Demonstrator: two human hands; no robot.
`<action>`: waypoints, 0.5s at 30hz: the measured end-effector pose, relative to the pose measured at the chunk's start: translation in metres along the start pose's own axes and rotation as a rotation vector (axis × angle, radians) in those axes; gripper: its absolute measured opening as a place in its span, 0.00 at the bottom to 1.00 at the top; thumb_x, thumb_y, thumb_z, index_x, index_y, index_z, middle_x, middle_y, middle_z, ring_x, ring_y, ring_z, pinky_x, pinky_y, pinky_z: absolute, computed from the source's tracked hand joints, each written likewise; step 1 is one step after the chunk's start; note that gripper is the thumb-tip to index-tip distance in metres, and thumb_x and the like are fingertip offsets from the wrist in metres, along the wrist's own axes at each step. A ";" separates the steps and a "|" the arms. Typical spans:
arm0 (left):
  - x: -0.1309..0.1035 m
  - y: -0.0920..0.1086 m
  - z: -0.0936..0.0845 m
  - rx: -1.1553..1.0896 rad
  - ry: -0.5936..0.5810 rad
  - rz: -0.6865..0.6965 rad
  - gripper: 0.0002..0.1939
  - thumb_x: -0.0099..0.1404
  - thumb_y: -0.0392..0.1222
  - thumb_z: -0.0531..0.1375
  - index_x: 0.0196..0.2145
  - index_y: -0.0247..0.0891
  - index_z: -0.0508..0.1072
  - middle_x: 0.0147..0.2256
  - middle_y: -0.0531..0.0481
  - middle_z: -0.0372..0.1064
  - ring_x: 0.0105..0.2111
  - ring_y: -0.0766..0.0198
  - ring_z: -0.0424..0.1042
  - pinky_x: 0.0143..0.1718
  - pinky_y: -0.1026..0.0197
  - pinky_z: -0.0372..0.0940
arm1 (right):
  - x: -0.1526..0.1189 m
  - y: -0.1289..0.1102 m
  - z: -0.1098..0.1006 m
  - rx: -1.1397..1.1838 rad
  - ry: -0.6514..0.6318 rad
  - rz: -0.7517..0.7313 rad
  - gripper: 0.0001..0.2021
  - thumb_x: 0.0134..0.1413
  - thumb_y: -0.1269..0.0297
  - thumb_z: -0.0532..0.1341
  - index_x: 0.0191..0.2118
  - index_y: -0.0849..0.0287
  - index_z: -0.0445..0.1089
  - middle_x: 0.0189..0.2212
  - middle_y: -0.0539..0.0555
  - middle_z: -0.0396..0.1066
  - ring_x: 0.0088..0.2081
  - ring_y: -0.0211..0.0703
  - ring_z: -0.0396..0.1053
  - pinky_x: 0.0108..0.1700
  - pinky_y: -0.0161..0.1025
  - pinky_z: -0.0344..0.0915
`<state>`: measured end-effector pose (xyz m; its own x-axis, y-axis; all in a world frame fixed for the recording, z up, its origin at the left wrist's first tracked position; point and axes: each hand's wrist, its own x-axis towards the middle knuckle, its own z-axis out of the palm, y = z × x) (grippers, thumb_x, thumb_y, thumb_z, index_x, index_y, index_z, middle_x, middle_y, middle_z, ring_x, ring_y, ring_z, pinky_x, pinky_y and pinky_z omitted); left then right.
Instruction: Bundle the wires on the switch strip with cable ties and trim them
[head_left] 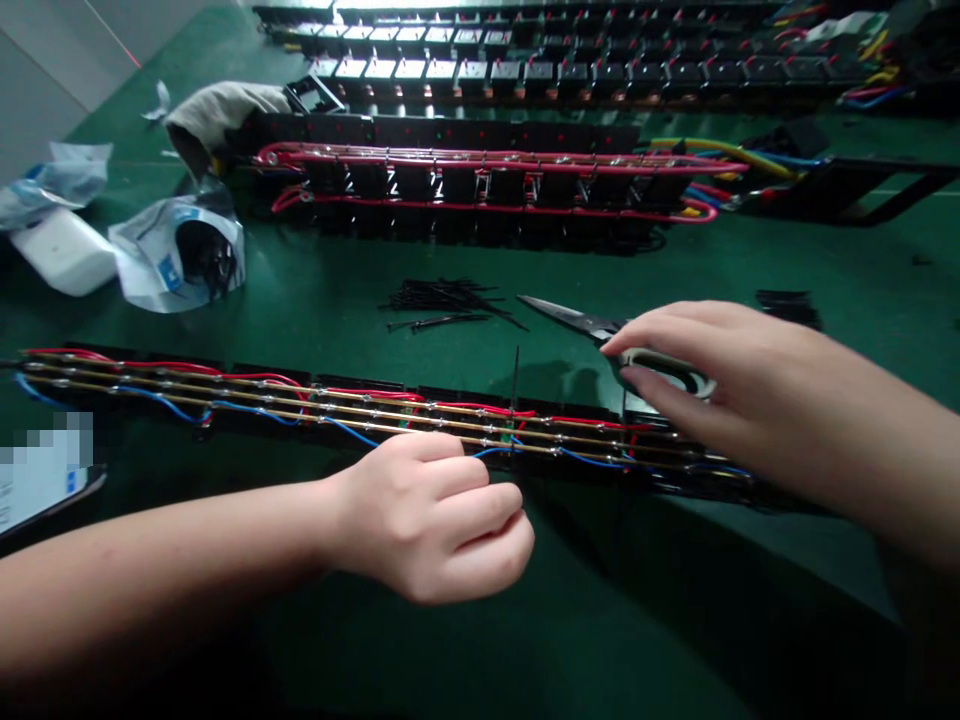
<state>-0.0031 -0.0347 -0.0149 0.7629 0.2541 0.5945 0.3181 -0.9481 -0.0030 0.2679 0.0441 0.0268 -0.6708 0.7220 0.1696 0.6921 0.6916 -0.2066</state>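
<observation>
A long black strip assembly (262,397) with brass-coloured rods and red and blue wires lies across the table in front of me. My left hand (442,520) is curled into a fist at its near edge, and whatever the fingers may hold is hidden. Beyond the strip, my right hand (697,365) has thumb and fingers on the handle of a pair of scissors (574,318), whose blades point left. A black cable tie (515,375) stands up from the strip between my hands. Loose black cable ties (442,298) lie in a pile left of the blade tips.
Behind, a wired module (510,180) with red cables and rows of black units (525,75) span the green table. Plastic bags (180,255), a white object (64,250) and a grey glove-like cloth (217,110) lie left. More black ties (787,305) sit right.
</observation>
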 end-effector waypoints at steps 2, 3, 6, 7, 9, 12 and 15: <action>0.000 0.000 0.000 0.005 0.012 0.000 0.01 0.60 0.34 0.66 0.33 0.35 0.77 0.34 0.49 0.80 0.24 0.68 0.71 0.21 0.62 0.61 | 0.002 0.022 0.003 -0.140 -0.138 0.178 0.10 0.59 0.64 0.61 0.45 0.60 0.74 0.42 0.61 0.77 0.41 0.55 0.74 0.40 0.49 0.68; -0.001 0.000 0.000 0.008 0.015 -0.001 0.02 0.60 0.34 0.66 0.33 0.34 0.77 0.33 0.49 0.80 0.23 0.68 0.70 0.20 0.63 0.61 | 0.002 0.030 0.005 -0.164 -0.200 0.241 0.11 0.58 0.64 0.62 0.45 0.61 0.74 0.42 0.62 0.77 0.40 0.55 0.74 0.38 0.48 0.68; 0.000 0.000 0.000 0.013 0.022 0.001 0.01 0.60 0.34 0.65 0.33 0.34 0.78 0.33 0.49 0.80 0.22 0.69 0.69 0.20 0.63 0.61 | 0.004 0.041 0.012 -0.146 -0.294 0.353 0.14 0.59 0.62 0.62 0.48 0.62 0.73 0.43 0.64 0.77 0.37 0.50 0.73 0.34 0.44 0.65; 0.000 -0.001 0.000 0.013 0.021 0.002 0.01 0.61 0.34 0.65 0.33 0.34 0.78 0.33 0.49 0.80 0.22 0.70 0.69 0.20 0.63 0.61 | 0.004 0.041 0.014 -0.134 -0.288 0.370 0.14 0.59 0.62 0.62 0.48 0.62 0.73 0.43 0.64 0.77 0.36 0.49 0.73 0.34 0.43 0.65; 0.000 -0.001 0.000 0.012 0.019 0.003 0.01 0.61 0.34 0.65 0.32 0.34 0.77 0.32 0.50 0.80 0.21 0.70 0.69 0.20 0.63 0.61 | 0.004 0.041 0.016 -0.132 -0.252 0.399 0.14 0.61 0.61 0.61 0.48 0.64 0.72 0.42 0.65 0.77 0.36 0.48 0.72 0.35 0.43 0.64; 0.001 -0.002 0.000 0.006 0.018 0.003 0.01 0.61 0.33 0.65 0.32 0.34 0.77 0.31 0.50 0.79 0.21 0.70 0.69 0.19 0.63 0.60 | 0.005 0.043 0.017 -0.120 -0.245 0.446 0.16 0.61 0.58 0.61 0.45 0.67 0.74 0.37 0.65 0.76 0.32 0.45 0.70 0.33 0.42 0.63; 0.001 -0.002 -0.001 0.008 0.016 0.003 0.01 0.61 0.34 0.65 0.32 0.34 0.77 0.30 0.51 0.79 0.21 0.70 0.70 0.19 0.64 0.61 | 0.009 0.047 0.018 -0.096 -0.318 0.474 0.12 0.58 0.62 0.61 0.42 0.66 0.75 0.35 0.62 0.76 0.30 0.43 0.69 0.32 0.40 0.63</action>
<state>-0.0036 -0.0328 -0.0140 0.7549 0.2478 0.6072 0.3204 -0.9472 -0.0117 0.2891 0.0827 0.0016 -0.3188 0.9217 -0.2210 0.9475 0.3040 -0.0986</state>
